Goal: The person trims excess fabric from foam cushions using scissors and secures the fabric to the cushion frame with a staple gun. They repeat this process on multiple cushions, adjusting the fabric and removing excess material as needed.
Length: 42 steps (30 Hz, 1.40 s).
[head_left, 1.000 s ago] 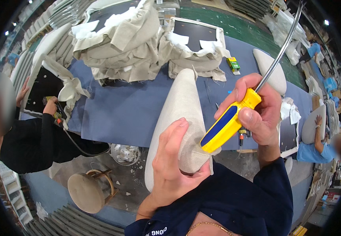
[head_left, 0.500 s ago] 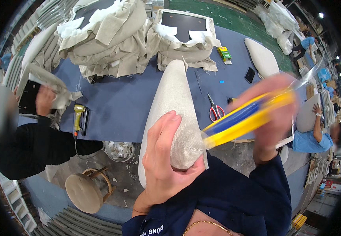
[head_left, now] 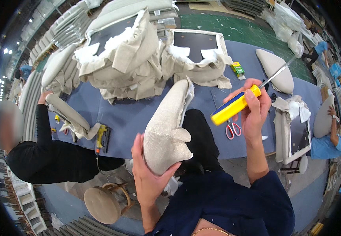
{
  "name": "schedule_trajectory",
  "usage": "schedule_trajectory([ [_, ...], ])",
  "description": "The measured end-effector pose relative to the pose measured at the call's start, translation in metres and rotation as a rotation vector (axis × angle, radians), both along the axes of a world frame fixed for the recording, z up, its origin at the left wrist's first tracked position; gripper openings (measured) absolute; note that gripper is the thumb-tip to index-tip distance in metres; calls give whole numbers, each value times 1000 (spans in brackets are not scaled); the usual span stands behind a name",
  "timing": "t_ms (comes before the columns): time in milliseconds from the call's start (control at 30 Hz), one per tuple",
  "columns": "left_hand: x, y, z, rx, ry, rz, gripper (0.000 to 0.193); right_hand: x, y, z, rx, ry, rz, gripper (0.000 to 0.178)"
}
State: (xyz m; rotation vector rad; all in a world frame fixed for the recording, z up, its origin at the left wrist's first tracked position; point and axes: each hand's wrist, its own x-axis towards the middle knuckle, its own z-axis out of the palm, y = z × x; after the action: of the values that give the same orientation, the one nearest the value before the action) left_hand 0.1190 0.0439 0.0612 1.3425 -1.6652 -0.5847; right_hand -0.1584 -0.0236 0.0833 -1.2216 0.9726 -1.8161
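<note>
A beige fabric-covered chair cushion (head_left: pixel 164 122) is held up on edge in front of me, its fabric folded and bulging at the near corner. My left hand (head_left: pixel 151 187) grips that near end from below, thumb and fingers on either side. To the right, my right hand (head_left: pixel 254 112) is closed round a screwdriver (head_left: pixel 233 108) with a yellow and blue handle. Its metal shaft points up and right, while the handle's butt end points toward the cushion without touching it. Red-handled scissors (head_left: pixel 230 130) lie on the blue-grey table (head_left: pixel 127 118) just beyond my right hand.
Stacked part-covered cushions (head_left: pixel 123 67) stand at the far side, beside another with its dark board (head_left: pixel 196 41) showing. A staple gun (head_left: pixel 102 139) lies left. A co-worker in black (head_left: pixel 56 161) handles a cushion there. A round stool (head_left: pixel 103 202) stands below the table.
The cushion has tilted and turned, showing its folded corner. The screwdriver's handle has come away from the cushion, and my right hand has moved left and slightly down. The co-worker's cushion now stands raised.
</note>
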Motion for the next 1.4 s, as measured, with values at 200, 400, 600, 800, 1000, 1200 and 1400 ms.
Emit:
schedule_trajectory([
  [200, 16, 39, -57, 158, -103, 318, 95, -85, -24, -258, 547, 544, -321, 20],
  [400, 24, -15, -44, 166, -157, 247, 79, -83, 36, -395, 759, 1035, -273, 41],
  [600, 34, -50, 10, 254, -310, 109, 74, -107, 29, -353, 724, 878, -326, 41],
  [800, 26, -77, -6, 105, -562, 91, 83, -235, 89, -399, 1120, 1147, -1008, 74],
  [1000, 0, -103, 2, 103, -775, 114, 88, -246, 75, -397, 1334, 1315, -660, 90],
  [1200, 6, -130, 10, 8, -572, -41, 92, -287, 74, -417, 1217, 1241, -491, 95],
  [1400, -5, -201, 23, 38, -426, -320, 88, -307, 80, -341, 872, 763, -281, 53],
])
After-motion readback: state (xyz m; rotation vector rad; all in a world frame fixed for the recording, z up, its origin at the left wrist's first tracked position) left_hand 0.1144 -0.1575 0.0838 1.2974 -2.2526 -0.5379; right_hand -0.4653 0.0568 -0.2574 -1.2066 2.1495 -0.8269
